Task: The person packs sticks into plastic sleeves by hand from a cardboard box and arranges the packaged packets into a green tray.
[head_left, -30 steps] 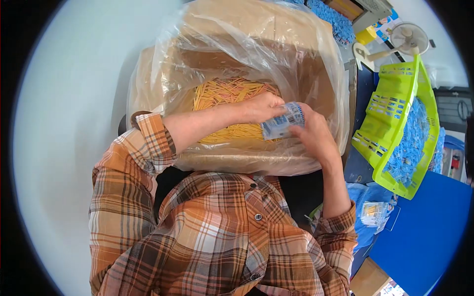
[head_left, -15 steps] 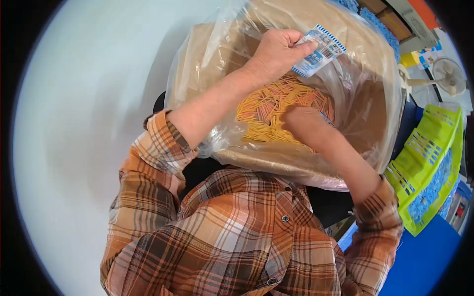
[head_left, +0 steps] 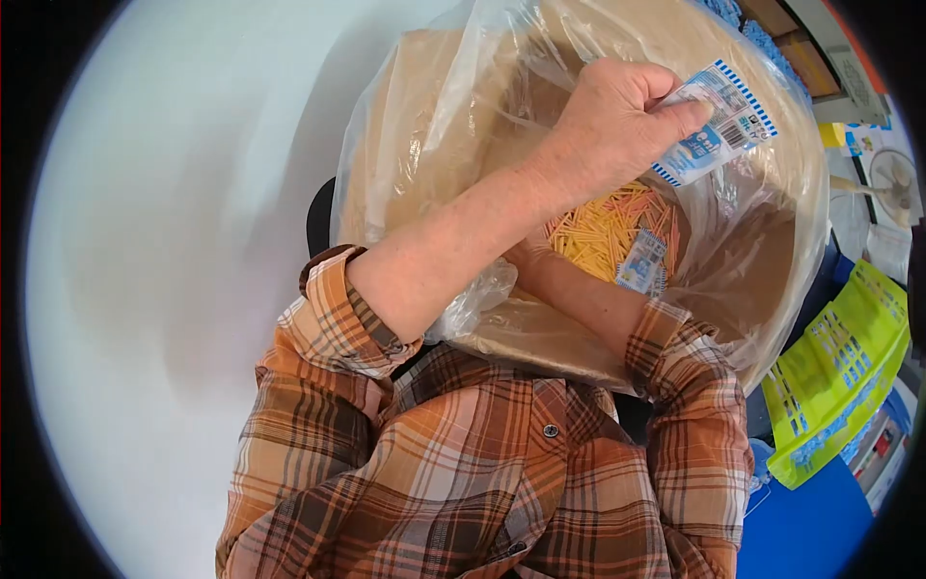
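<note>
My left hand (head_left: 617, 121) pinches a blue-and-white printed packet (head_left: 719, 140) between thumb and fingers, above a large cardboard box (head_left: 434, 106) lined with clear plastic. Thin yellow and pink sticks (head_left: 596, 236) lie loose in the box. A second small packet (head_left: 641, 262) rests on them, close to my right forearm. My right hand (head_left: 526, 253) is low in the box near the left side of the sticks; my left forearm covers much of it, and its fingers are hidden.
A lime-green basket (head_left: 844, 362) holding blue material stands to the right, above a blue surface (head_left: 815, 526). A white fan (head_left: 892, 183) is at the upper right. A pale wall or surface (head_left: 183, 241) fills the left side.
My left hand took the packet and raised it up and right. My right hand let it go and reached down, then left across the sticks. The view has shifted, and the second packet now shows clearly.
</note>
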The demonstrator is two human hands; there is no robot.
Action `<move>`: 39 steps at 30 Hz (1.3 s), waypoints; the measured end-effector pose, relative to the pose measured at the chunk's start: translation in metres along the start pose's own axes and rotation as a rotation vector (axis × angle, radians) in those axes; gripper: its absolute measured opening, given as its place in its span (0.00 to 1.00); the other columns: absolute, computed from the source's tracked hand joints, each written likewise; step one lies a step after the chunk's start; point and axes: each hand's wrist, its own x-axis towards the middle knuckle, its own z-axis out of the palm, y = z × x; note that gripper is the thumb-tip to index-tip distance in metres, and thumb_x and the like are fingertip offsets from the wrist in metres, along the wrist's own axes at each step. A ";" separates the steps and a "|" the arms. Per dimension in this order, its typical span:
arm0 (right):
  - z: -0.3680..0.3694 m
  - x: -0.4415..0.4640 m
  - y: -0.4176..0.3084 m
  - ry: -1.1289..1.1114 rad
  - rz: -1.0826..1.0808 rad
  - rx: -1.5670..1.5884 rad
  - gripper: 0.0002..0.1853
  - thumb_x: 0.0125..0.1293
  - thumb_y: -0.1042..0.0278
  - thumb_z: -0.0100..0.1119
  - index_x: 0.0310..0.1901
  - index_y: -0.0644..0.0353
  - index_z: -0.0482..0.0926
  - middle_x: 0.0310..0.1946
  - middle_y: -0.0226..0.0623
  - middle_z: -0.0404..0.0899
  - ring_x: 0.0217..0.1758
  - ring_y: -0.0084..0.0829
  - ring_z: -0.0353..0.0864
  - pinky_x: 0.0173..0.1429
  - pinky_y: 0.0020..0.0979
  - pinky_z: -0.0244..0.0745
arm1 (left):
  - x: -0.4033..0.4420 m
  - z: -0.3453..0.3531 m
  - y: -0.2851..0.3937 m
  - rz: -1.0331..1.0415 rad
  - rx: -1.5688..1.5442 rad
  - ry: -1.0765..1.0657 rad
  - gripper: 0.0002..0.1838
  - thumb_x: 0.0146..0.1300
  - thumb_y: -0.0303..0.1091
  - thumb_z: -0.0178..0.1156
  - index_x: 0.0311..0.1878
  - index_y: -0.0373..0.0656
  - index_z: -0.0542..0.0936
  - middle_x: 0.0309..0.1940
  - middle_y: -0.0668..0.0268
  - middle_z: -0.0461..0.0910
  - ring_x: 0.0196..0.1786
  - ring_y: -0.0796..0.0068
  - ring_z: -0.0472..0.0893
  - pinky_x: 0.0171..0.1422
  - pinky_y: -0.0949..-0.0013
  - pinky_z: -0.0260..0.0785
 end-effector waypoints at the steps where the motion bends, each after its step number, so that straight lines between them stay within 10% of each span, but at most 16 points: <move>1: -0.009 -0.006 0.000 -0.046 0.009 0.059 0.33 0.70 0.51 0.45 0.74 0.45 0.51 0.78 0.32 0.42 0.80 0.31 0.39 0.79 0.39 0.40 | 0.001 0.000 0.002 -0.004 -0.017 -0.002 0.12 0.66 0.35 0.62 0.42 0.34 0.84 0.30 0.72 0.83 0.32 0.91 0.77 0.36 0.82 0.71; 11: -0.045 -0.035 0.005 -0.252 0.017 0.051 0.37 0.70 0.42 0.38 0.74 0.54 0.51 0.78 0.38 0.39 0.80 0.44 0.35 0.76 0.57 0.39 | 0.006 -0.007 0.004 -0.020 -0.048 -0.014 0.11 0.67 0.33 0.60 0.44 0.34 0.83 0.34 0.69 0.84 0.35 0.89 0.78 0.40 0.79 0.72; 15: -0.050 -0.047 0.028 -0.267 0.193 0.355 0.29 0.70 0.56 0.45 0.68 0.60 0.63 0.68 0.47 0.65 0.69 0.47 0.67 0.66 0.56 0.62 | 0.006 -0.010 0.004 -0.028 -0.031 -0.009 0.12 0.67 0.34 0.61 0.44 0.34 0.83 0.35 0.69 0.84 0.36 0.88 0.78 0.42 0.79 0.72; 18: -0.056 -0.101 0.066 0.129 0.374 0.842 0.20 0.69 0.53 0.52 0.50 0.62 0.79 0.39 0.39 0.83 0.45 0.36 0.84 0.44 0.40 0.75 | 0.005 -0.011 0.002 -0.050 -0.027 0.019 0.12 0.67 0.34 0.61 0.45 0.33 0.83 0.36 0.68 0.84 0.37 0.87 0.78 0.43 0.78 0.72; 21: -0.055 -0.159 0.097 0.162 0.304 1.815 0.13 0.70 0.64 0.48 0.45 0.66 0.74 0.36 0.40 0.80 0.38 0.33 0.84 0.39 0.34 0.79 | 0.007 -0.012 0.004 -0.019 -0.062 0.053 0.12 0.67 0.33 0.61 0.45 0.33 0.82 0.37 0.68 0.84 0.37 0.86 0.79 0.44 0.78 0.72; 27: -0.025 -0.164 0.130 0.797 0.443 2.152 0.16 0.72 0.59 0.47 0.45 0.66 0.73 0.32 0.37 0.77 0.30 0.32 0.81 0.38 0.31 0.81 | 0.010 -0.014 -0.003 -0.021 -0.136 0.076 0.12 0.67 0.32 0.60 0.47 0.33 0.81 0.39 0.66 0.84 0.38 0.85 0.80 0.44 0.77 0.73; 35: -0.026 -0.124 0.155 1.061 0.456 2.382 0.12 0.72 0.54 0.51 0.40 0.54 0.74 0.23 0.27 0.71 0.20 0.21 0.69 0.20 0.24 0.64 | 0.015 -0.012 -0.009 -0.052 -0.193 0.065 0.12 0.68 0.32 0.60 0.47 0.34 0.81 0.39 0.66 0.84 0.37 0.85 0.81 0.43 0.77 0.74; 39: -0.008 -0.130 0.139 1.011 0.394 1.882 0.11 0.71 0.55 0.54 0.33 0.49 0.70 0.17 0.20 0.63 0.15 0.15 0.58 0.16 0.22 0.47 | 0.011 -0.010 -0.005 -0.038 -0.197 0.059 0.12 0.68 0.33 0.60 0.47 0.34 0.81 0.38 0.66 0.84 0.37 0.85 0.80 0.42 0.77 0.74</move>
